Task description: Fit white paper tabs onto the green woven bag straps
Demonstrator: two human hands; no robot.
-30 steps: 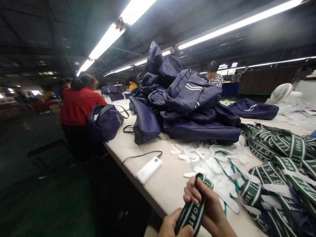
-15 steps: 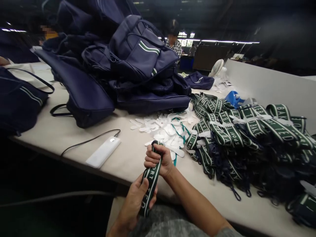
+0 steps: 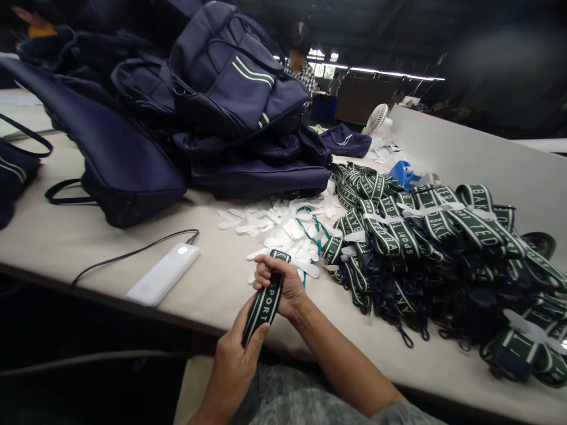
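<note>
My right hand [image 3: 283,283] grips the top end of the green strap [image 3: 264,300], my left hand [image 3: 237,354] pinches its lower end, at the surface [image 3: 80,248] edge. Strap pile [image 3: 425,248] just right; power bank [image 3: 163,281] left.

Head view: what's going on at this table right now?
A person holds one green-and-white woven strap in both hands at the near table edge: the right hand grips its upper end, the left hand its lower end. A large heap of like straps lies to the right, white paper pieces just beyond the hands, a white power bank to the left, and navy bags piled behind.
</note>
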